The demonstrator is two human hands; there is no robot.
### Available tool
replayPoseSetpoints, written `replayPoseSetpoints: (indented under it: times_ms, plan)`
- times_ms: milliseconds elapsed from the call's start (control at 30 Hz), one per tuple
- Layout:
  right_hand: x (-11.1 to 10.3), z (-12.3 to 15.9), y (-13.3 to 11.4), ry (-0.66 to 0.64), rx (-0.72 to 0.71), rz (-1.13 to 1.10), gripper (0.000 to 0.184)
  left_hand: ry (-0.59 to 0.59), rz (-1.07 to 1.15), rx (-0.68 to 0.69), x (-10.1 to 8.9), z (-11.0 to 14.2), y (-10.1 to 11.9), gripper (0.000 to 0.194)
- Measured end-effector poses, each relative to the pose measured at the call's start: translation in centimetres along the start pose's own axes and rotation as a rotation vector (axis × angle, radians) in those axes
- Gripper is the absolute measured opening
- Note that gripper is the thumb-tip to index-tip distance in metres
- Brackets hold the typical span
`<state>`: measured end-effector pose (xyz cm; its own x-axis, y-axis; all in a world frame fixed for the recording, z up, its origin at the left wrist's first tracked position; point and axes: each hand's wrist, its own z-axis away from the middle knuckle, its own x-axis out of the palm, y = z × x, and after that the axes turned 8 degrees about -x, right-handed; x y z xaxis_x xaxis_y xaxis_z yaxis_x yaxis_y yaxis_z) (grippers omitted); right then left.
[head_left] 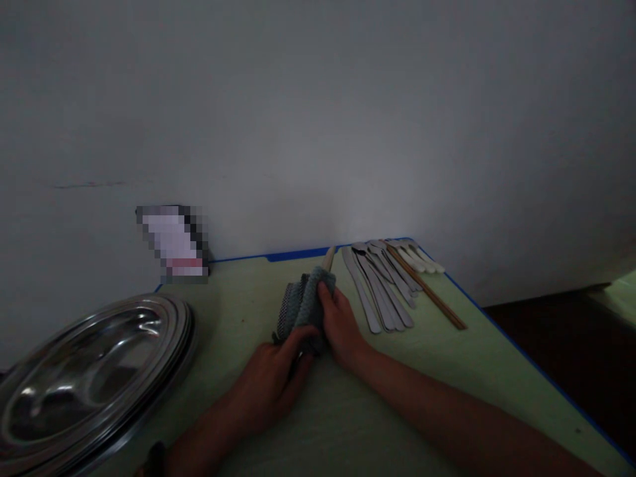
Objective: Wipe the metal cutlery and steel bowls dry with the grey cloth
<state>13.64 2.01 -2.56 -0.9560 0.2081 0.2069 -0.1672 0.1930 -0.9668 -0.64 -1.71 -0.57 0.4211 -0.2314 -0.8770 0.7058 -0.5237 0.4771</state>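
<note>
A grey-blue knitted cloth (301,306) is bunched up in the middle of the pale green table (238,291). My right hand (340,324) is closed round its right side, fingers pressed into the fabric. My left hand (271,384) grips the near end of something long wrapped inside the cloth. A pale tip (328,258) sticks out beyond the cloth on the far side; I cannot make out what utensil it is.
A row of several metal spoons (382,285) lies to the right of the cloth, with wooden chopsticks (426,289) beside them. A stack of steel plates (84,377) sits at the near left. A white wall stands behind; the table's blue right edge (521,354) drops to dark floor.
</note>
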Motion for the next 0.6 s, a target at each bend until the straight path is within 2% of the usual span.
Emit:
replayPoseSetpoints:
  times_ms: [167,333,600]
  plan:
    - [0.1,0.04,-0.22,-0.024,0.006,-0.016,0.034,0.003,-0.017,-0.05,0.03,0.04,0.13,0.028]
    - [0.25,-0.03,-0.01,-0.081,-0.004,-0.084,0.032,0.028,0.003,-0.08,0.17,0.1,0.09,0.042]
    - [0.18,0.2,-0.98,-0.104,-0.025,-0.032,0.028,0.048,0.022,-0.091,0.33,0.15,-0.01,0.049]
